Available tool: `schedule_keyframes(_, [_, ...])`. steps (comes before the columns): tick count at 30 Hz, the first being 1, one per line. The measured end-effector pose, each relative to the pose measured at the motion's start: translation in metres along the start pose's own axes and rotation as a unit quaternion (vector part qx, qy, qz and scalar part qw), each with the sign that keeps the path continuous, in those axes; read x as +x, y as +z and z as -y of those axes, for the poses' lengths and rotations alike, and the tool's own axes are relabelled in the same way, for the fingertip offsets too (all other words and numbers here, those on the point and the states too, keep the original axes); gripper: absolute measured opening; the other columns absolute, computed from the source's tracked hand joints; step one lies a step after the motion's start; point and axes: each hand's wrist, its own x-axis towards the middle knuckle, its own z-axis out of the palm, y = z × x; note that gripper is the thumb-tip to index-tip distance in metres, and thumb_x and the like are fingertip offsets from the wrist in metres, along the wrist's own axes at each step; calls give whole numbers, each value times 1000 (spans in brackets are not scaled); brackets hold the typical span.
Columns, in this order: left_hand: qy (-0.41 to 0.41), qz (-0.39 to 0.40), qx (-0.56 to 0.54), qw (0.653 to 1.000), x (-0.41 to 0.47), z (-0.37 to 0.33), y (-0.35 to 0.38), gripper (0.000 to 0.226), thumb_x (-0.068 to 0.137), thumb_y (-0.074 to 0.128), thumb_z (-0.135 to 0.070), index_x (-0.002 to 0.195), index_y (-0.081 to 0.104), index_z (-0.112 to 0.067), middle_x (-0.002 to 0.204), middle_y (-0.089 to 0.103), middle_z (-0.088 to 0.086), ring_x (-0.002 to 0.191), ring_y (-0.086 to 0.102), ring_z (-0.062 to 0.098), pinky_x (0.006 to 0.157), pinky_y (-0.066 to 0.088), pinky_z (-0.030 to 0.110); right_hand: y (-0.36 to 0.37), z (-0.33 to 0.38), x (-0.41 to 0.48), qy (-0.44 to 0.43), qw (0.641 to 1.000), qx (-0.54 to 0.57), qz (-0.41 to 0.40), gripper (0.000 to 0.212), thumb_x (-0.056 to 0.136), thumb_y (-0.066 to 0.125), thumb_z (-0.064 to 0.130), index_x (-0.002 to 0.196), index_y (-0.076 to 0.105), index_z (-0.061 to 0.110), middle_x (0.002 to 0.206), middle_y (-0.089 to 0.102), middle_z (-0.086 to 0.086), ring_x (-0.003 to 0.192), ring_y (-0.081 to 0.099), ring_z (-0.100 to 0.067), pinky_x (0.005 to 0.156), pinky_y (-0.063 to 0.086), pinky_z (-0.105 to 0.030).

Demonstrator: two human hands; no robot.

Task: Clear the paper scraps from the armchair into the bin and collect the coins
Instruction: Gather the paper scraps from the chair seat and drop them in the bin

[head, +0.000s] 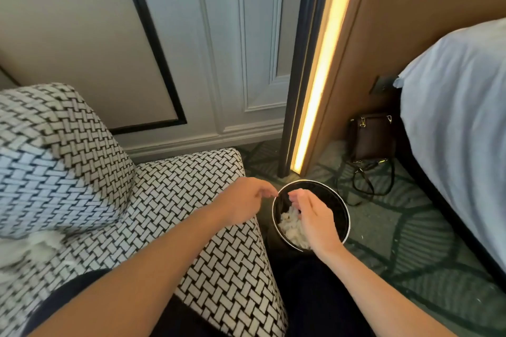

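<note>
Flanking the bin (347,206): armchair (191,194), handbag (372,137), bed (460,117).

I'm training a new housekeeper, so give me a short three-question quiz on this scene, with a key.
1. True or false: the bin is empty.
2. What lies in the bin? A coins; B paper scraps; C a shoe.
3. Fill in: the brown handbag stands on the carpet beside the ____.
Key: 1 false; 2 B; 3 bed.
</note>
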Motion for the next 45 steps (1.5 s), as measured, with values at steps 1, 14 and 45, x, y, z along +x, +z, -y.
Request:
schedule_keyframes(1, [-2, -9, -1, 1000, -9, 1, -8, 44, 92, 38, 5, 121, 61, -20, 124, 60, -2, 111, 53, 6, 94, 38, 17, 0, 9, -4, -15, 1000, -12, 21, 28, 95, 36, 43, 89, 63, 40, 95, 67, 13, 99, 60, -7, 97, 45, -43])
schedule_keyframes(14, [-18, -158, -11, 987, -172, 70, -99, 47, 90, 36, 7, 119, 61, -18, 123, 60, -5, 100, 50, 1, 95, 38, 20, 87, 159, -96, -281, 927, -132, 212, 23, 97, 46, 26, 110, 64, 20, 98, 63, 17, 85, 53, 19, 73, 34, 6])
schedule_keyframes(45, [-256, -323, -202, 889, -335, 286, -89, 48, 90, 37, 10, 98, 66, -27, 130, 55, -3, 94, 61, 6, 46, 41, 10, 356, 136, -129, -189, 744, -513, 383, 77, 87, 42, -1, 151, 12, 29, 158, 0, -9, 143, 9, -34, 115, 19, -49])
